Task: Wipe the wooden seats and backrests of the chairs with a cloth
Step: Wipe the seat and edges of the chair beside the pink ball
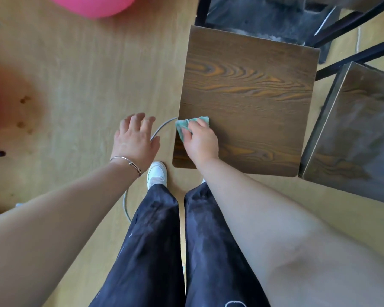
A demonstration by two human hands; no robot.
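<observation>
A brown wooden chair seat (248, 89) with strong grain fills the upper middle. My right hand (201, 141) grips a crumpled teal cloth (183, 127) and holds it against the seat's near left edge. My left hand (135, 138), with a thin bracelet on the wrist, hovers over the floor to the left of the seat, fingers spread and holding nothing. A second, darker wooden chair seat (353, 129) stands close on the right.
A grey cable (162, 127) curves over the light wood floor (87, 74) under my left hand. A pink ball (93, 5) lies at the top left. Black metal frame legs (350, 56) cross behind the seats. My legs and a white shoe (156, 173) are below.
</observation>
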